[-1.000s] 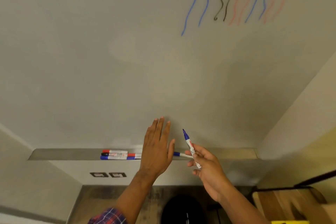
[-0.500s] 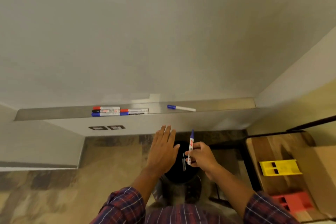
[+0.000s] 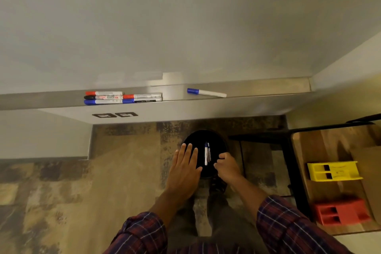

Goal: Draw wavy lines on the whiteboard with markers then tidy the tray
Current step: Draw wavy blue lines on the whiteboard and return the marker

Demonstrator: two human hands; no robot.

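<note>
The whiteboard [image 3: 185, 16] fills the top of the view, with its metal tray [image 3: 257, 89] along the bottom edge. Several capped markers [image 3: 121, 97] in red, black and blue lie bunched on the tray's left part. One blue-capped marker [image 3: 206, 92] lies alone further right. Below, on the floor, stands a round black bin [image 3: 198, 140]. A blue-tipped uncapped marker [image 3: 206, 153] shows inside it, next to a darker pen shape. My left hand [image 3: 183, 169] is flat with fingers spread over the bin's left rim. My right hand [image 3: 226, 168] hovers at the right rim, fingers loosely curled and holding nothing.
A wooden table [image 3: 329, 150] with a black frame stands at the right, carrying a yellow block [image 3: 334, 171] and a red block [image 3: 342, 211]. Two wall sockets [image 3: 115, 115] sit under the tray. My feet show just behind the bin.
The view tilted down from the drawn wavy lines to the tray and floor. Both hands dropped to the bin. The blue marker left my right hand and is now in the bin.
</note>
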